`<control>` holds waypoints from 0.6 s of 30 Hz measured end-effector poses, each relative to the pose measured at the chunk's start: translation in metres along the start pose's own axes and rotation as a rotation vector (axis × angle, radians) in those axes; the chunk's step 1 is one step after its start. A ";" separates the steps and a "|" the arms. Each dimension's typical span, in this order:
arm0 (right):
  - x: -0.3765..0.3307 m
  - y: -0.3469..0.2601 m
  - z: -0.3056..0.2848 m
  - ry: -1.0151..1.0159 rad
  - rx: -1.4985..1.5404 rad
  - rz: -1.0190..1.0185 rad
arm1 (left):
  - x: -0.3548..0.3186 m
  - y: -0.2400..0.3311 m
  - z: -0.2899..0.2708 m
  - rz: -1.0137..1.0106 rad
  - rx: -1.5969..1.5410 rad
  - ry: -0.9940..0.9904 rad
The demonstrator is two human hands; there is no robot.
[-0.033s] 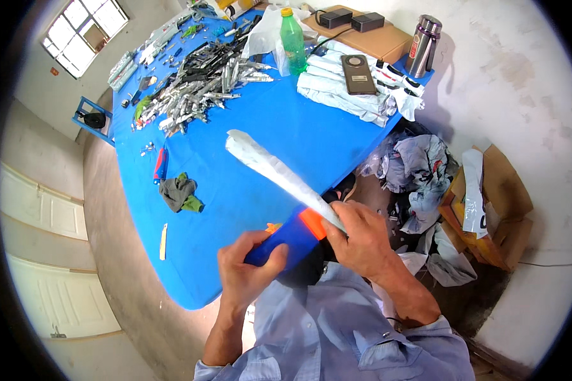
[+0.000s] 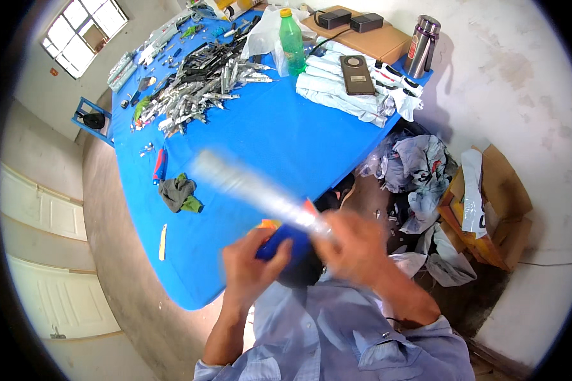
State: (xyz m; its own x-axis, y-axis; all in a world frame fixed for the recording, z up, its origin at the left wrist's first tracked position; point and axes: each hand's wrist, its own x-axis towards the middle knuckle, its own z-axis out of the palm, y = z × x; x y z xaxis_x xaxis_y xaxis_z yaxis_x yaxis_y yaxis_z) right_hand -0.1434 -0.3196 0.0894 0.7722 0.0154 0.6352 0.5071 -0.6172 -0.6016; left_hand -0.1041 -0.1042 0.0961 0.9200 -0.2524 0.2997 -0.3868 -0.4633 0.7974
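My left hand [image 2: 251,263] grips a blue boxy thing with orange parts [image 2: 283,244] just above the near edge of the table, thumb across its near side. Its kind is not plain from here. Closed round the lower end of a long whitish wrapped roll [image 2: 248,184], my right hand [image 2: 353,247] is blurred by motion. The roll slants up and left over the blue cloth, its lower end against or just over the blue thing's right end; whether they touch I cannot tell. Something black and rounded [image 2: 302,270] shows below my hands.
On the blue-covered table [image 2: 254,133] lie a heap of metal and black parts [image 2: 200,89], a red-and-blue tool [image 2: 160,166] and a grey-green cloth [image 2: 179,192]. A green bottle [image 2: 292,44], folded bags [image 2: 337,89] and a steel flask [image 2: 422,47] stand farther back. An open carton [image 2: 489,209] is right.
My right hand has shifted slightly left, and the roll's far end has swung left and down, smearing. The blue thing stays in my left hand, now more covered.
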 end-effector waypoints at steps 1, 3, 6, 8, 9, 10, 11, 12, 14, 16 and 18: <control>0.000 -0.013 0.003 0.004 0.030 -0.084 | -0.001 -0.018 0.007 0.137 0.051 -0.011; 0.020 -0.015 -0.001 0.013 0.085 0.141 | 0.005 -0.014 0.008 -0.096 0.037 0.091; 0.015 0.063 -0.024 -0.009 0.396 0.629 | 0.009 -0.003 -0.015 -0.189 0.017 0.297; 0.010 0.072 -0.017 0.014 0.677 0.842 | 0.011 -0.017 -0.034 -0.225 -0.008 0.301; 0.005 0.074 -0.015 0.028 0.816 0.953 | 0.011 -0.024 -0.041 -0.247 -0.023 0.295; 0.000 0.077 -0.009 -0.004 0.912 0.993 | 0.008 -0.033 -0.047 -0.264 -0.033 0.325; -0.003 0.078 -0.003 0.016 1.062 1.022 | 0.004 -0.041 -0.050 -0.283 -0.041 0.349; -0.005 0.082 0.003 0.018 1.117 1.059 | 0.000 -0.046 -0.053 -0.303 -0.048 0.373; -0.012 0.086 0.011 0.022 1.177 1.117 | -0.006 -0.052 -0.059 -0.339 -0.043 0.376; -0.017 0.085 0.017 0.017 1.188 1.146 | -0.011 -0.055 -0.060 -0.337 -0.059 0.394; -0.018 0.083 0.020 0.013 1.111 1.145 | -0.014 -0.058 -0.063 -0.369 -0.038 0.376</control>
State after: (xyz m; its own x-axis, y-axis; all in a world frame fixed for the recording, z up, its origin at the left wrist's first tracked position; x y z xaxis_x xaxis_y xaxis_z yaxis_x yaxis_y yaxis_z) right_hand -0.1074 -0.3553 0.0188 0.9242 -0.0424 -0.3796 -0.2936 0.5569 -0.7769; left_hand -0.0906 -0.0201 0.0783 0.9562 0.2469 0.1574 -0.0370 -0.4313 0.9015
